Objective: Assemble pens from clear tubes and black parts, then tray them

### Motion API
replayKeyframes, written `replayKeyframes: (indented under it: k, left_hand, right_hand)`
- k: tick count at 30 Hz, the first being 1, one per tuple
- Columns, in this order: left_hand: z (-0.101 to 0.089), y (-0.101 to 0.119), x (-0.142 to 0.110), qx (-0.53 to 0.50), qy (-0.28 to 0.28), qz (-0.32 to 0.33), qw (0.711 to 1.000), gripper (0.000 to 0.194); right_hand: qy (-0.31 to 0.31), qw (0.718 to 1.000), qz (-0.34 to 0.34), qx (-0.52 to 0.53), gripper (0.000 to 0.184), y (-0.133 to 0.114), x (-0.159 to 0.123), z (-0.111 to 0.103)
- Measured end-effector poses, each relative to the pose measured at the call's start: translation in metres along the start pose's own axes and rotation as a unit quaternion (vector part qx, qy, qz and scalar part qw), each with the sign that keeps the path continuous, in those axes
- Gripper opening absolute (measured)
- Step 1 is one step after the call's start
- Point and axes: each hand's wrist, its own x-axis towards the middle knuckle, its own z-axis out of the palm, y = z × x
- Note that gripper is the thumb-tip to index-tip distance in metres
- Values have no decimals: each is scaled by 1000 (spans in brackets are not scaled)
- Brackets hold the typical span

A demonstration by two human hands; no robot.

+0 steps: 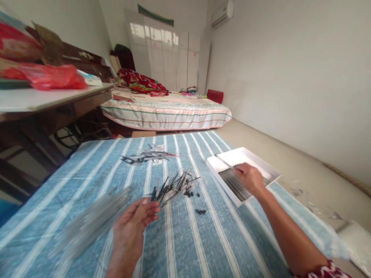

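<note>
Near the right edge of the cloth-covered worktop [214, 247], an open white box [245, 154] is holding slender dark rods [232, 181]; they are lying side by side, its low walls probably keeping the row together. The right hand [251, 179] is reaching over that row with its fingers drawn together, seemingly pinching one slender rod near its end, a grip that would let its length be steered; blur is hiding the exact contact. The left hand [130, 227] is coming in from the near edge, thumb and fingers closing on dark stick ends at the near side of a loose pile [174, 185], perhaps to single some out from the tangle. Small black pieces [188, 194] are sitting just beside the pile, within easy reach. Towards the left edge, a blurred bundle of pale, translucent lengths [92, 220] is lying roughly aligned, while another pile of thin pieces [150, 155] is resting towards the far edge, apart from the hands.
</note>
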Motion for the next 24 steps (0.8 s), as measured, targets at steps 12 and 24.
replayKeyframes:
  k: [12, 24]
  left_hand:
    - [1, -3, 2, 23, 2, -5, 1000, 27]
    - [-7, 27, -1, 16, 22, 23, 999, 27]
  right_hand:
    - [-93, 965, 180, -166, 26, 133, 22, -9]
    - [-102, 969, 152, -168, 35, 136, 19, -5]
